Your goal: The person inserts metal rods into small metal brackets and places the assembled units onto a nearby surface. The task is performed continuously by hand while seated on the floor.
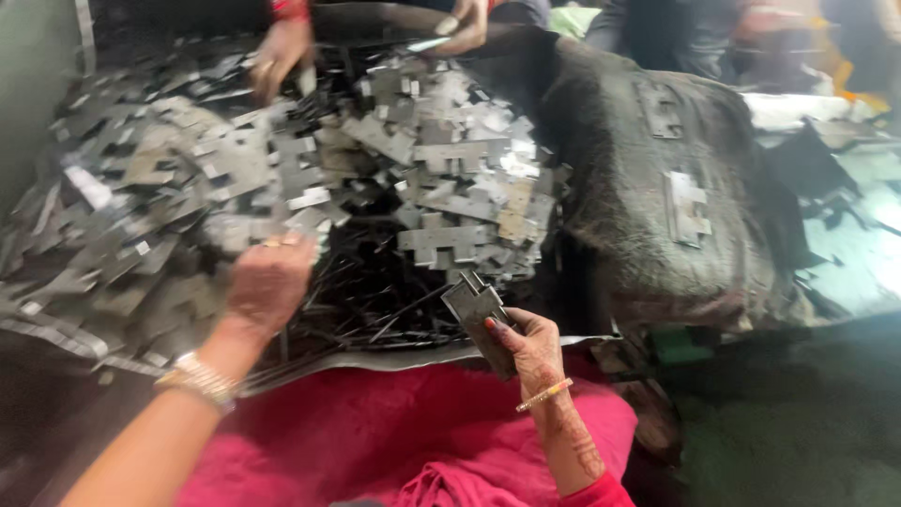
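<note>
Metal plates sorted by hand from a heap

Metal plates (480, 319), a small dark stack, stood gripped in the right hand (531, 347), fingers closed around them, just in front of the heap of cut plates (282, 178). The left hand (267, 282) reached palm-down into the heap's near edge; whether its fingers held anything could not be told. Thin dark offcut strips (375, 300) lay between both hands. Another person's hands (282, 52) worked the far side, beside a dark cloth (619, 188)

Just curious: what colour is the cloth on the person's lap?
Bright pink cloth, seen clearly in the head view.
</note>
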